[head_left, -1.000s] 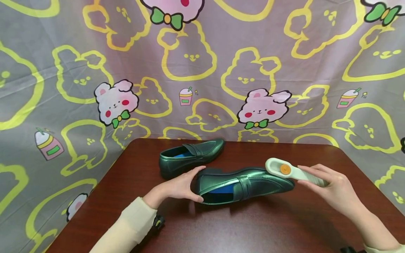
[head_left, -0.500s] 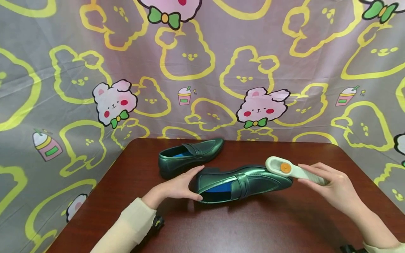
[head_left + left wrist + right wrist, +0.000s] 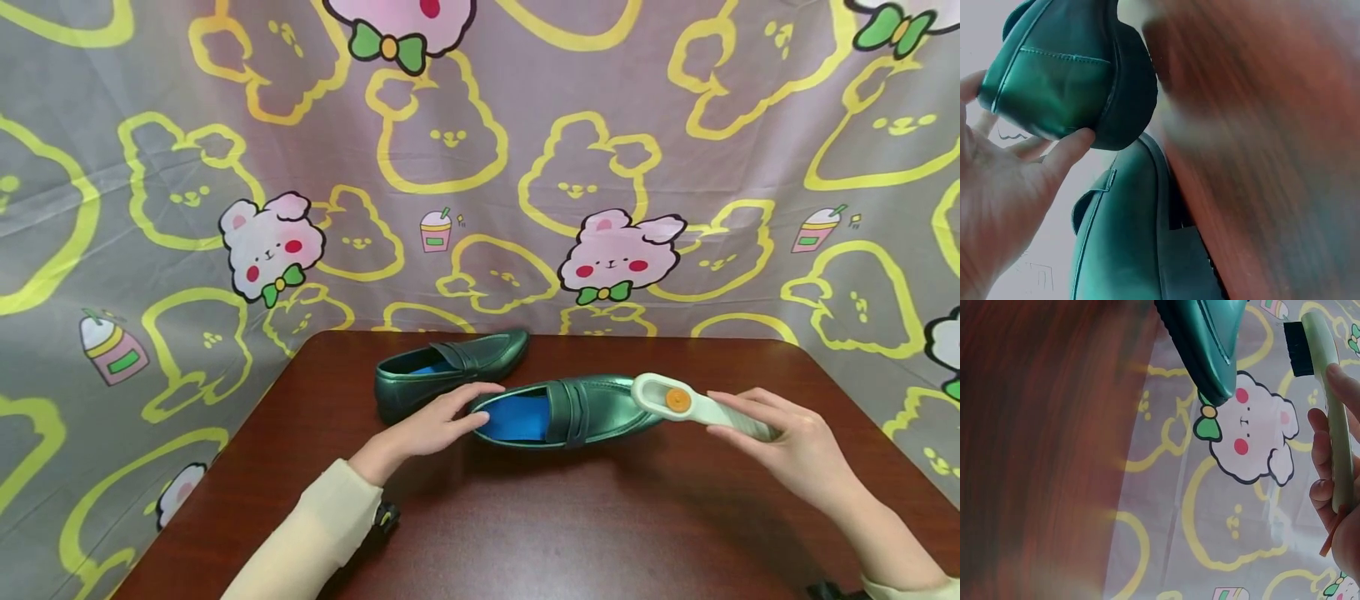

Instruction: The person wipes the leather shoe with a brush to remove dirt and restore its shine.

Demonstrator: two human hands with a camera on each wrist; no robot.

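A dark green loafer (image 3: 611, 408) with a blue insole is held by its heel in my left hand (image 3: 431, 423), its opening facing up and toward me and its toe pointing right. In the left wrist view, thumb and fingers grip the stitched heel (image 3: 1066, 87) from both sides. My right hand (image 3: 783, 437) grips a pale green shoe brush (image 3: 678, 402) with an orange round button by its handle. Its head overlaps the toe in the head view. Dark bristles (image 3: 1299, 350) face the loafer's toe (image 3: 1210, 356) in the right wrist view, a gap between them.
A second, matching loafer (image 3: 450, 371) stands on the brown wooden table (image 3: 570, 525) behind my left hand, toe pointing to the back right. A grey curtain (image 3: 480, 100) printed with yellow outlines and rabbits hangs right behind the table and along its sides.
My left hand has rolled the held loafer from tilted on its side to more upright, so more blue insole shows. Its toe has drawn back leftward. My right hand and the brush have stayed nearly still.
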